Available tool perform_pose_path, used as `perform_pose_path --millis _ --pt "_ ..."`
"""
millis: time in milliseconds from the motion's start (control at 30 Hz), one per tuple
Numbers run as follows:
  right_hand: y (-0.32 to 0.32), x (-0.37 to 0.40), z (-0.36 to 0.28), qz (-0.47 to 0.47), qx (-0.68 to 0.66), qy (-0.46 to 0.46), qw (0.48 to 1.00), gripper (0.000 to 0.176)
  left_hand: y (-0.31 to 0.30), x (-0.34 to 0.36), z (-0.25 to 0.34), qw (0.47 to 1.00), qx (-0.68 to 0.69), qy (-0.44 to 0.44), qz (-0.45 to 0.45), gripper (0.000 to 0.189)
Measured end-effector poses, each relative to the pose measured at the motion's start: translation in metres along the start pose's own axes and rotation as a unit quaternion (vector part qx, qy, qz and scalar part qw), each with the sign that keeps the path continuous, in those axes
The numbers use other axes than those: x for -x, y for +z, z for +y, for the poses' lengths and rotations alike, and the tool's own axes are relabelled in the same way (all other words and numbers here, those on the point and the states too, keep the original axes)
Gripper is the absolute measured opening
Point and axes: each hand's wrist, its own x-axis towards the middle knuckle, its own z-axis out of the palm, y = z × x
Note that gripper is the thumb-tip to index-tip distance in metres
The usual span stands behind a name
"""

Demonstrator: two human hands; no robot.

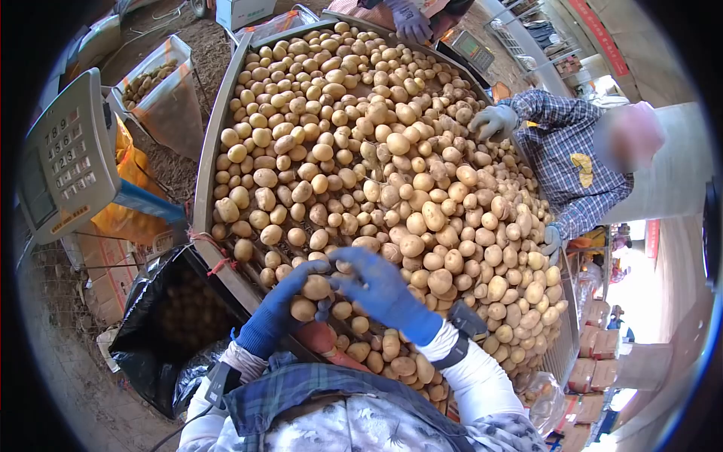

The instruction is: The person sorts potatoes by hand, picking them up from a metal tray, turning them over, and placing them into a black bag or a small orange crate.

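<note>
A wide heap of potatoes [416, 224] covers the sorting table in front of me. My left hand [285, 303], in a blue knit glove, curls around two potatoes [315, 288] near the table's front edge. Its fingers reach over the top of them and the thumb shows below. Just to its right is my right hand [388, 292], also blue-gloved, held above the heap with the fingers bent and apart. No potato shows in it, though its palm side is partly hidden.
A black plastic bag [143, 309] with potatoes inside hangs at the table's left edge. Behind it stand a scale display [69, 162] and a white crate [169, 98] of potatoes. Across the table, a co-worker's gloved hand [493, 122] reaches into the heap; another gloved hand [408, 20] is at the far end.
</note>
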Motion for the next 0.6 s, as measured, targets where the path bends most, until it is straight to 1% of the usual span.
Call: perform_pose_path --millis 33,67,100,133,167,200,233,267,300,333,367,400,433,467,500,533,567,600 --pt "-0.006 -0.002 0.018 0.025 0.071 0.019 0.997 0.041 0.002 -0.001 -0.001 0.997 0.074 -0.001 0.028 0.05" --pt "-0.011 -0.004 0.031 0.024 0.073 0.018 0.997 0.041 0.004 -0.002 -0.001 0.988 0.147 -0.002 0.054 0.049" --pt "-0.017 -0.007 0.043 -0.004 0.261 0.03 0.965 0.041 0.005 -0.003 -0.002 0.988 0.147 0.0 0.053 0.049" --pt "-0.018 -0.009 0.055 -0.032 0.439 0.041 0.897 0.042 0.004 -0.003 -0.003 0.987 0.145 0.006 0.061 0.048" --pt "-0.012 -0.011 0.071 -0.033 0.44 0.041 0.896 0.042 0.003 -0.004 -0.005 0.987 0.143 0.012 0.07 0.047" --pt "-0.003 -0.018 0.079 -0.032 0.488 0.024 0.872 0.045 -0.002 -0.005 -0.008 0.987 0.144 0.013 0.07 0.047" --pt "0.002 -0.022 0.085 -0.032 0.533 0.007 0.845 0.049 -0.01 -0.007 -0.012 0.984 0.177 0.006 0.03 0.048" --pt "-0.001 -0.021 0.092 -0.033 0.532 0.004 0.846 0.049 -0.017 -0.007 -0.014 0.978 0.208 0.0 -0.008 0.05" --pt "-0.01 -0.023 0.084 -0.045 0.466 0.021 0.883 0.05 -0.022 -0.005 -0.015 0.978 0.208 0.0 -0.005 0.05" --pt "-0.016 -0.024 0.076 -0.054 0.399 0.039 0.914 0.051 -0.027 -0.006 -0.015 0.969 0.245 -0.008 -0.042 0.052" --pt "-0.017 -0.024 0.072 -0.054 0.4 0.037 0.914 0.051 -0.029 -0.008 -0.014 0.956 0.281 -0.014 -0.081 0.053" --pt "-0.017 -0.022 0.069 -0.015 0.352 0.013 0.936 0.051 -0.018 -0.008 -0.008 0.956 0.281 -0.012 -0.081 0.053" --pt "-0.015 -0.019 0.062 0.023 0.301 -0.009 0.953 0.052 0.001 -0.006 0.002 0.976 0.213 -0.003 0.04 0.055" --pt "-0.012 -0.013 0.051 0.023 0.301 -0.008 0.953 0.052 0.012 -0.005 0.007 0.977 0.141 0.004 0.159 0.057" --pt "-0.008 -0.009 0.032 0.004 0.189 0.002 0.982 0.055 0.011 -0.006 0.006 0.978 0.141 0.003 0.157 0.057" --pt "-0.008 -0.006 0.018 -0.014 0.074 0.011 0.997 0.058 0.007 -0.007 0.004 0.979 0.127 0.014 0.161 0.059" --pt "-0.009 -0.005 0.01 -0.013 0.076 0.009 0.997 0.058 0.001 -0.008 0.002 0.98 0.112 0.026 0.165 0.061" --pt "-0.011 -0.005 0.003 -0.024 0.084 -0.001 0.996 0.057 -0.007 -0.008 -0.001 0.988 -0.014 0.054 0.142 0.068"
